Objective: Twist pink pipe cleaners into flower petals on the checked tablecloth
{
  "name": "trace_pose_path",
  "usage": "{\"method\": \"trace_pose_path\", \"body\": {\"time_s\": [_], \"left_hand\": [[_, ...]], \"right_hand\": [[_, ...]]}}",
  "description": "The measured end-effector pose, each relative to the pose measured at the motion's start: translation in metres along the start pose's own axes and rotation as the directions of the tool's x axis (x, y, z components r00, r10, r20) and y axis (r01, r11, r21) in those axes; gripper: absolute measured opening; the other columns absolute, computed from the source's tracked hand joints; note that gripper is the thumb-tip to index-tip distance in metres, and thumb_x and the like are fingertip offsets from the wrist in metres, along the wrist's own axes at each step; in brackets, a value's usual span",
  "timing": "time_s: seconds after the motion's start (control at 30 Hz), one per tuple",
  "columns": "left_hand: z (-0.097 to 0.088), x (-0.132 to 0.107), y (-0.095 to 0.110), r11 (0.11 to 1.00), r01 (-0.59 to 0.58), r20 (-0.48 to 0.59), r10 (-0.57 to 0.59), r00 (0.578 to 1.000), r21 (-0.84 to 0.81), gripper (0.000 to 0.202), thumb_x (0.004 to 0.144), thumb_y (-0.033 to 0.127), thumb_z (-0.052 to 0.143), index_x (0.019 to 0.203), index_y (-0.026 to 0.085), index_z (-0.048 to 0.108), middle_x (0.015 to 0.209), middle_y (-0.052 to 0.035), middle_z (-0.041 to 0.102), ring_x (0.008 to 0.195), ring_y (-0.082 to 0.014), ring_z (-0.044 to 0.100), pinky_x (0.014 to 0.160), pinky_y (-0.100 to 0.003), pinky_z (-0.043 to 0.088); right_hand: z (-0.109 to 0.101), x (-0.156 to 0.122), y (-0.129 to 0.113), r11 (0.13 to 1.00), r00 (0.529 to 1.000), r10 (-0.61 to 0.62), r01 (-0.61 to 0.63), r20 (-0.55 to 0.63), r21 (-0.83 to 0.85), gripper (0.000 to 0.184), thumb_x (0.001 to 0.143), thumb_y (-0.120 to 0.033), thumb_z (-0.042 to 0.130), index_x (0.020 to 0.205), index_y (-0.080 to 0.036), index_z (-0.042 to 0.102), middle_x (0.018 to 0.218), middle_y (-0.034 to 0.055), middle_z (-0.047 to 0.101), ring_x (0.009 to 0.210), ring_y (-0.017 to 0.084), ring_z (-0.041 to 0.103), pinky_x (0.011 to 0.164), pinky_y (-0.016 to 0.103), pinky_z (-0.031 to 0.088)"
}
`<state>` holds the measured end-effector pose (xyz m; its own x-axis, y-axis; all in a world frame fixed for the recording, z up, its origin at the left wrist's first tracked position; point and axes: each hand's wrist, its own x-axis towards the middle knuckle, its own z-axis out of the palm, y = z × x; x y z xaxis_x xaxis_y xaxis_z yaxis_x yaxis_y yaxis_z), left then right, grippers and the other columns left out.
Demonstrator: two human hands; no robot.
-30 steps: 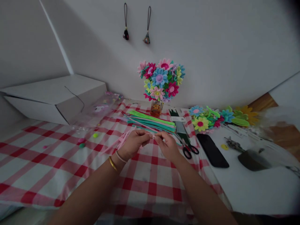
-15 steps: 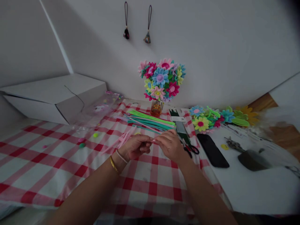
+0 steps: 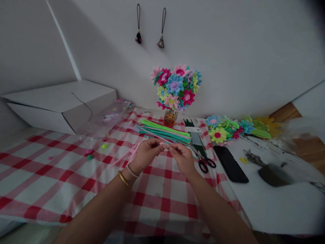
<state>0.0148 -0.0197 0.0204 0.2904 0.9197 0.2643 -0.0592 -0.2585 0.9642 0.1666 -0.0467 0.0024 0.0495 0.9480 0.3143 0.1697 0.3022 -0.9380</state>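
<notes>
Over the middle of the checked cloth, my left hand (image 3: pixel 146 153) and my right hand (image 3: pixel 183 160) meet with closed fingertips. Between them they pinch a short pink pipe cleaner (image 3: pixel 164 144), mostly hidden by the fingers. Cut pink pipe cleaners (image 3: pixel 128 156) lie beside my left hand. Just beyond both hands rests a bundle of green, teal and pale pipe cleaners (image 3: pixel 166 131). Scissors (image 3: pixel 207 164) with black handles lie to the right of my right hand, blades pointing away to the left.
Behind the bundle stands a glass vase (image 3: pixel 170 117) of fuzzy flowers (image 3: pixel 175 84). To the right are a black phone (image 3: pixel 230 164), more fuzzy flowers (image 3: pixel 219 135) and keys (image 3: pixel 254 157). A white box (image 3: pixel 63 101), a plastic bag (image 3: pixel 106 118) and small pompoms (image 3: pixel 90 157) lie left.
Both hands have turned, and the right one has drawn its fingers in around the pink piece. More of the scissors' handles shows now. The view has shifted slightly.
</notes>
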Motion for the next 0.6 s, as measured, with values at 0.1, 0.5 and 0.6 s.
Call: {"method": "trace_pose_path", "body": {"time_s": [0.1, 0.5, 0.6], "left_hand": [[-0.0004, 0.0026, -0.0017, 0.986, 0.071, -0.008, -0.073, 0.997, -0.153, 0.023, 0.069, 0.034, 0.062, 0.072, 0.012, 0.063, 0.055, 0.0009, 0.053, 0.048, -0.0075, 0.043, 0.046, -0.021, 0.033], [0.0006, 0.0024, -0.0066, 0.932, 0.190, 0.081, -0.173, 0.982, -0.308, 0.021, 0.068, 0.031, 0.064, 0.062, 0.012, 0.059, 0.052, 0.0010, 0.053, 0.043, -0.0055, 0.041, 0.041, -0.020, 0.029], [-0.0001, 0.0024, -0.0050, 0.836, 0.336, 0.210, -0.269, 0.940, -0.434, 0.018, 0.067, 0.029, 0.065, 0.064, 0.012, 0.059, 0.053, 0.0002, 0.055, 0.040, -0.0045, 0.039, 0.039, -0.020, 0.024]], "right_hand": [[-0.0007, 0.0004, -0.0001, 0.999, 0.999, 0.032, -0.032, -0.023, 0.000, 0.018, 0.073, -0.035, 0.056, 0.080, -0.020, 0.064, 0.068, -0.0001, 0.057, 0.064, 0.013, 0.047, 0.061, 0.026, 0.037], [-0.0010, 0.0030, 0.0017, 0.981, 0.990, 0.131, -0.137, 0.051, 0.138, 0.018, 0.072, -0.036, 0.059, 0.077, -0.018, 0.062, 0.067, -0.0011, 0.057, 0.063, 0.012, 0.049, 0.063, 0.025, 0.040], [0.0008, 0.0027, 0.0009, 0.951, 0.982, 0.137, -0.167, 0.127, 0.260, 0.017, 0.073, -0.034, 0.058, 0.071, -0.017, 0.059, 0.064, -0.0007, 0.055, 0.062, 0.011, 0.048, 0.064, 0.026, 0.040]]}}
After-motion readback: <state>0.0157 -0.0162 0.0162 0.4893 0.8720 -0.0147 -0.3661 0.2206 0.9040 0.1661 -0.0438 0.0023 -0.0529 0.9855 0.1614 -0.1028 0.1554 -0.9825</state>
